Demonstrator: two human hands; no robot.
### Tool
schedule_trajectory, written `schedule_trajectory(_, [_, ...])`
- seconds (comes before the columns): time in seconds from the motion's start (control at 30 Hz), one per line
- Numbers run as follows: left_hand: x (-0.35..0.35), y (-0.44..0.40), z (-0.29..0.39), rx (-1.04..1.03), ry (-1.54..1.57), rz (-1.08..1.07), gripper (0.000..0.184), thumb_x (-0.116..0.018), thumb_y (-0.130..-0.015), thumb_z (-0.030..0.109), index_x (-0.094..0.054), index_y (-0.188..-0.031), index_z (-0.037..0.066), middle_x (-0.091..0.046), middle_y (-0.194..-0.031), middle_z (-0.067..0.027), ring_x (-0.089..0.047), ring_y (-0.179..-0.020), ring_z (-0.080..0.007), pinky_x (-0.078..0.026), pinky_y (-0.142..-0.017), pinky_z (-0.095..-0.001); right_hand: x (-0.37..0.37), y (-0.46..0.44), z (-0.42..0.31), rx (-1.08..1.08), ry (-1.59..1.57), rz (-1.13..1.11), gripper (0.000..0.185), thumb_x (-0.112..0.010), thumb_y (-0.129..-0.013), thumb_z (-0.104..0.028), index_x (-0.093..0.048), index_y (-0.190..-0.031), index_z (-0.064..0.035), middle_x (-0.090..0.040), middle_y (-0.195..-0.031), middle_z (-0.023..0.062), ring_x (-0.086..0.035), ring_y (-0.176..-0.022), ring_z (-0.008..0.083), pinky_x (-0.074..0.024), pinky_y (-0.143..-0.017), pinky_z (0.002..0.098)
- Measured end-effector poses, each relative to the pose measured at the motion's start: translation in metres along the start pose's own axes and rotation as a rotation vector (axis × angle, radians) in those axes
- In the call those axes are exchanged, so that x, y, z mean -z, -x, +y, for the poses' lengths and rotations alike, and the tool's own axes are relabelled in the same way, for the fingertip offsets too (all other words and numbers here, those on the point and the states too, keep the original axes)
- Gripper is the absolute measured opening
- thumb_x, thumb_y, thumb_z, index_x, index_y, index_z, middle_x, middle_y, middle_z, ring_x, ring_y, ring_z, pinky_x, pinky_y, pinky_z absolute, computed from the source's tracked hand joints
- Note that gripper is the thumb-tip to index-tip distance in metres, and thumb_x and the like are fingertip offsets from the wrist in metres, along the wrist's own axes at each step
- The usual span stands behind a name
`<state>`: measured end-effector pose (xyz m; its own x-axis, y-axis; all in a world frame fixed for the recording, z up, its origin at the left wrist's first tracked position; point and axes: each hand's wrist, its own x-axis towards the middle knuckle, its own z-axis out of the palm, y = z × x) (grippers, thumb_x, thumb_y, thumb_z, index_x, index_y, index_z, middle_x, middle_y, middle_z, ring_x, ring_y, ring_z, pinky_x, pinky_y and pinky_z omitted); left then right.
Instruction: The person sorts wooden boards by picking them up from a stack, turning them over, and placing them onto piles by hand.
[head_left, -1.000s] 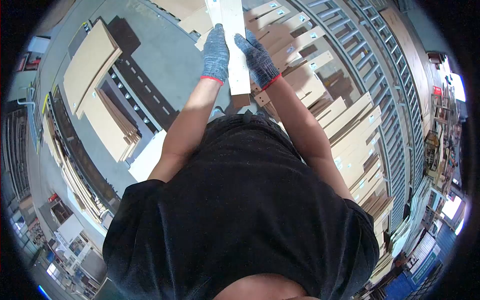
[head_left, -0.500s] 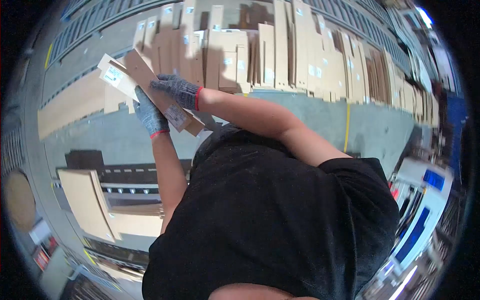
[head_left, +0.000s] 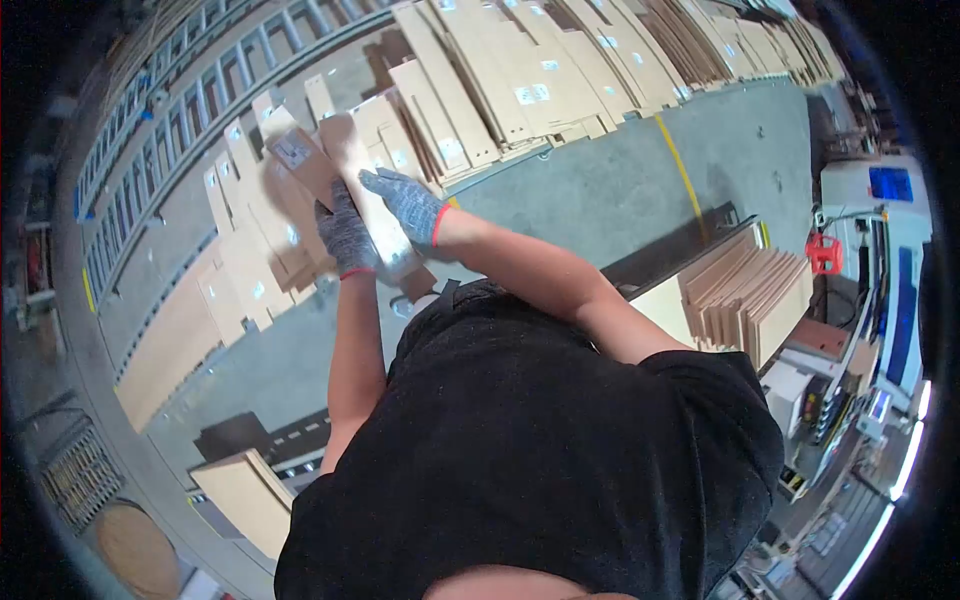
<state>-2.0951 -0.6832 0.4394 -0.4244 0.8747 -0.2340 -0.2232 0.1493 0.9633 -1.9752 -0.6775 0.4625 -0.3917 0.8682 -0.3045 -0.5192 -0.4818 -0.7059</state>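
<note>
Both my hands wear grey knit gloves with red cuffs. My left hand (head_left: 346, 232) is closed around a short brown board (head_left: 302, 160) that has a white label near its upper end. My right hand (head_left: 405, 203) grips the right edge of a longer narrow board (head_left: 362, 185), which slants down toward my waist. The two boards spread apart at their upper ends and lie close together between my hands. Part of the left fingers is hidden behind the boards.
Rows of labelled flat panels (head_left: 530, 80) lean side by side ahead of me. Behind them runs a roller conveyor (head_left: 240, 70). A stack of boards (head_left: 750, 300) stands at right, near a red object (head_left: 824, 254). Panels (head_left: 245, 495) lie at lower left.
My view has turned, bringing the board stack on the right into sight. My hands have shifted rightward with the boards, and the boards now tilt differently, with the label at the upper end.
</note>
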Motion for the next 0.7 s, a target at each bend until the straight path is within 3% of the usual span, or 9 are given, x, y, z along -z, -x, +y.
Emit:
schedule_trajectory(0.2, [-0.208, 0.054, -0.025, -0.079, -0.435, -0.210, 0.048, -0.068, -0.094, 0.034, -0.065, -0.115, -0.009, -0.073, -0.102, -0.0178, -0.070, -0.089, -0.0225, -0.054, -0.076, -0.0380, 0.179, 0.060, -0.093, 0.180, -0.450, 0.160, 0.032, -0.064, -0.098, -0.027, -0.063, -0.123, -0.0073, -0.069, -0.111, 0.0104, -0.067, -0.100, 0.0235, -0.0560, -0.091, 0.0393])
schedule_trajectory(0.23, [-0.243, 0.069, -0.023, -0.129, -0.343, -0.441, 0.040, -0.071, -0.092, 0.027, -0.068, -0.112, -0.008, -0.074, -0.096, -0.0141, -0.069, -0.083, -0.0193, -0.055, -0.072, -0.0367, 0.217, 0.078, -0.112, 0.231, -0.454, 0.181, 0.031, -0.065, -0.098, -0.027, -0.063, -0.122, -0.0083, -0.069, -0.110, 0.0104, -0.067, -0.100, 0.0243, -0.0562, -0.091, 0.0402])
schedule_trajectory(0.37, [-0.403, 0.144, -0.069, 0.113, -0.102, -0.738, 0.039, -0.078, -0.087, 0.026, -0.070, -0.106, -0.007, -0.074, -0.093, -0.0133, -0.068, -0.074, -0.0163, -0.055, -0.064, -0.0334, 0.352, 0.182, -0.188, 0.341, -0.455, 0.320, 0.037, -0.068, -0.096, -0.032, -0.062, -0.122, -0.0062, -0.068, -0.109, 0.0092, -0.066, -0.098, 0.0252, -0.0560, -0.089, 0.0415])
schedule_trajectory(0.43, [-0.463, 0.190, -0.080, -0.032, -0.459, -0.814, 0.054, -0.079, -0.081, 0.035, -0.065, -0.106, -0.011, -0.073, -0.093, -0.0193, -0.071, -0.081, -0.0261, -0.057, -0.069, -0.0392, 0.419, 0.236, -0.204, 0.412, -0.438, 0.500, 0.039, -0.067, -0.096, -0.033, -0.061, -0.123, -0.0042, -0.068, -0.108, 0.0097, -0.065, -0.097, 0.0255, -0.0544, -0.089, 0.0412])
schedule_trajectory(0.5, [-0.523, 0.236, -0.106, -0.242, -0.742, -0.785, 0.074, -0.078, -0.076, 0.044, -0.053, -0.117, -0.012, -0.069, -0.102, -0.0291, -0.070, -0.095, -0.0431, -0.055, -0.083, -0.0486, 0.502, 0.281, -0.203, 0.734, -0.202, 0.838, 0.038, -0.064, -0.099, -0.032, -0.062, -0.122, -0.0025, -0.068, -0.108, 0.0111, -0.064, -0.100, 0.0253, -0.0520, -0.089, 0.0414])
schedule_trajectory(0.57, [-0.570, 0.267, -0.144, -0.562, -0.917, -0.940, 0.073, -0.074, -0.080, 0.050, -0.052, -0.119, -0.007, -0.067, -0.105, -0.0276, -0.068, -0.097, -0.0426, -0.055, -0.085, -0.0458, 0.544, 0.363, -0.207, 0.485, 0.311, 1.498, 0.044, -0.060, -0.099, -0.037, -0.063, -0.110, 0.0049, -0.069, -0.096, 0.0142, -0.064, -0.088, 0.0265, -0.0519, -0.080, 0.0407])
schedule_trajectory(0.6, [-0.588, 0.288, -0.140, -0.616, -1.000, -1.041, 0.070, -0.073, -0.081, 0.049, -0.053, -0.119, -0.006, -0.068, -0.104, -0.0270, -0.068, -0.097, -0.0418, -0.055, -0.085, -0.0458, 0.589, 0.401, -0.186, 0.620, 0.499, 1.671, 0.045, -0.061, -0.098, -0.038, -0.060, -0.104, 0.0061, -0.068, -0.089, 0.0177, -0.065, -0.081, 0.0301, -0.0520, -0.075, 0.0437])
schedule_trajectory(0.63, [-0.604, 0.307, -0.136, -0.671, -1.082, -1.147, 0.067, -0.072, -0.082, 0.048, -0.053, -0.118, -0.005, -0.068, -0.103, -0.0264, -0.069, -0.097, -0.0410, -0.055, -0.085, -0.0458, 0.557, 0.439, -0.191, 0.383, 0.969, 1.958, 0.041, -0.059, -0.099, -0.035, -0.058, -0.102, 0.0062, -0.067, -0.092, 0.0219, -0.065, -0.083, 0.0339, -0.0510, -0.076, 0.0463])
schedule_trajectory(0.7, [-0.633, 0.342, -0.147, -0.802, -0.985, -1.218, 0.065, -0.072, -0.083, 0.047, -0.053, -0.117, -0.005, -0.068, -0.104, -0.0270, -0.069, -0.099, -0.0411, -0.055, -0.086, -0.0466, 0.536, 0.492, -0.182, 0.268, 0.948, 2.002, 0.043, -0.057, -0.101, -0.035, -0.056, -0.108, 0.0074, -0.065, -0.099, 0.0259, -0.062, -0.090, 0.0369, -0.0481, -0.084, 0.0468])
